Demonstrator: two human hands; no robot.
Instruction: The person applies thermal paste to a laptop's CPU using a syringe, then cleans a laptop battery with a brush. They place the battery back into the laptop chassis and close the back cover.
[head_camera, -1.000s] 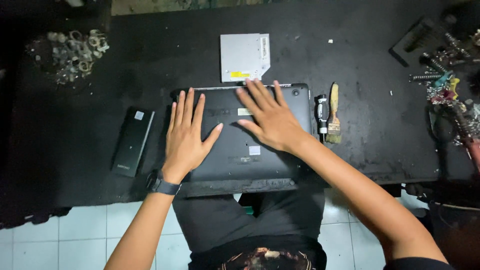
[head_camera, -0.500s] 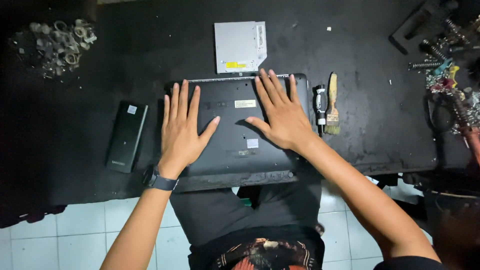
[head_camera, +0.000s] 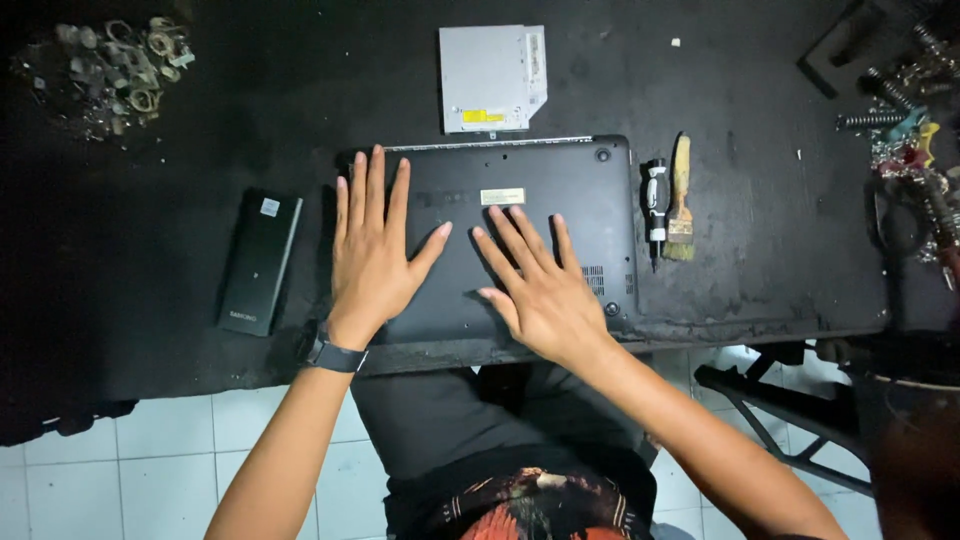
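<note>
A black laptop (head_camera: 560, 190) lies bottom side up on the dark workbench (head_camera: 760, 250). My left hand (head_camera: 372, 250) rests flat on its left part, fingers spread, with a dark band on the wrist. My right hand (head_camera: 540, 290) lies flat on the laptop's middle, fingers apart and pointing up and left. Neither hand holds anything. A silver optical drive (head_camera: 492, 78) sits just beyond the laptop's far edge.
A black battery pack (head_camera: 260, 262) lies left of the laptop. A small screwdriver (head_camera: 655, 205) and a brush (head_camera: 680, 200) lie to its right. A pile of metal rings (head_camera: 110, 70) is far left, tools and springs (head_camera: 900, 110) far right. White floor tiles show below.
My right hand has slid from the laptop's upper right toward its middle and nearer edge. The left hand stays flat on the left part.
</note>
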